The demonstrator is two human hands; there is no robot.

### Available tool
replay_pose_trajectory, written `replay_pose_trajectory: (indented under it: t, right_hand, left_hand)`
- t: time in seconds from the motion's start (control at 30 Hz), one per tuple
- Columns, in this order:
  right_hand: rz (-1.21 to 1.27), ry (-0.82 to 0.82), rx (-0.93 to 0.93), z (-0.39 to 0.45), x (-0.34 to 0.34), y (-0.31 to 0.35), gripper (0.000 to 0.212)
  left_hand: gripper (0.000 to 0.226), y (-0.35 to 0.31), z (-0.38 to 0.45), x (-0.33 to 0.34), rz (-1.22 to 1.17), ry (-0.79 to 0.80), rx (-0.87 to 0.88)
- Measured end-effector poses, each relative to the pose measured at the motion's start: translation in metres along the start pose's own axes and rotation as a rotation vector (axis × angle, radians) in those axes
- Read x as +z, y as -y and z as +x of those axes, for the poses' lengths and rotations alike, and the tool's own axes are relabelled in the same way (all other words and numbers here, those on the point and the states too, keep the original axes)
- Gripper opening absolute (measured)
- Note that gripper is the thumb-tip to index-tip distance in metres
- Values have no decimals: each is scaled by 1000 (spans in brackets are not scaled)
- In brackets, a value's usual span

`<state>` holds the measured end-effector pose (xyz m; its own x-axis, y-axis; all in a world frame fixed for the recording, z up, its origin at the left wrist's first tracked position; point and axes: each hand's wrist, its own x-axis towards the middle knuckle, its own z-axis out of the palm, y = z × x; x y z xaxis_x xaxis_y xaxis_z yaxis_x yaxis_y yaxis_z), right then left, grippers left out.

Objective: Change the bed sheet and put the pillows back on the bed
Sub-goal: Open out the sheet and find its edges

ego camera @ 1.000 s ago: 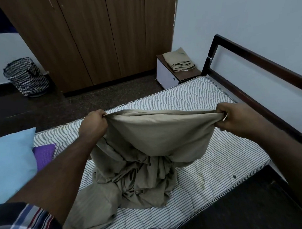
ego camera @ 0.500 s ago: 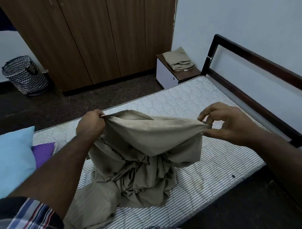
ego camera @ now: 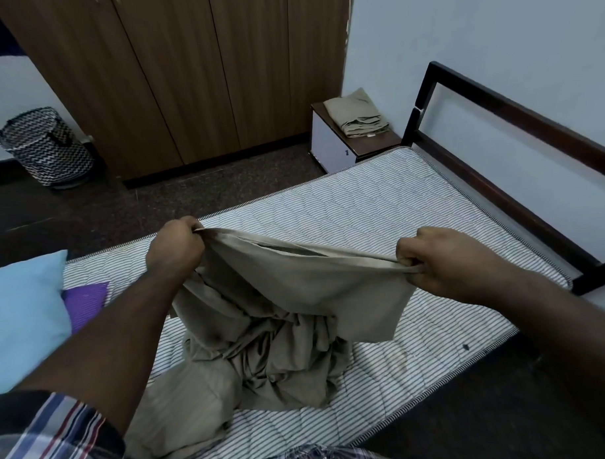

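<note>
A crumpled beige bed sheet (ego camera: 280,319) lies heaped on the bare striped mattress (ego camera: 379,206). My left hand (ego camera: 174,247) grips one part of its top edge, and my right hand (ego camera: 439,262) grips the same edge further right, so the edge is stretched between them above the heap. A light blue pillow (ego camera: 23,318) rests on the mattress at the left, with a purple cushion (ego camera: 86,302) beside it. A folded beige cloth (ego camera: 355,116) sits on the bedside table (ego camera: 329,147).
The dark bed frame (ego camera: 516,118) runs along the white wall at the right. Wooden wardrobe doors (ego camera: 186,72) stand behind the bed. A zigzag-patterned laundry basket (ego camera: 46,145) is on the dark floor at the far left.
My right hand loosened its hold, slid left along the sheet's edge, and now grips it again in a fist. My left hand kept its grip.
</note>
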<state>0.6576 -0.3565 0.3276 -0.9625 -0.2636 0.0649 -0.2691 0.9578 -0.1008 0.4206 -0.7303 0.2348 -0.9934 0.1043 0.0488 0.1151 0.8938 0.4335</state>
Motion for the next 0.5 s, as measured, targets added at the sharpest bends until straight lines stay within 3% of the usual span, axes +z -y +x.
replay_pose_trajectory:
  t: [0.1,0.2,0.3,0.43,0.5]
  right_hand:
    - [-137,279,175,-4,1,1,26]
    - [-106,335,309,-3,11,2,33]
    - [-48,269,498,6,28,1,42]
    - [83,127,735,13,52,-11,18]
    - [242,50,827,11,62,-16,17]
  left_hand:
    - [29,1,-2,1,-15,5,10]
    - [29,1,-3,1,-23,12,1]
    - [27,-5,-5,3,-23,7,16]
    - [27,-12,-6,4,-38,-1,8]
    - [26,-11,-7,3,-55,2,10]
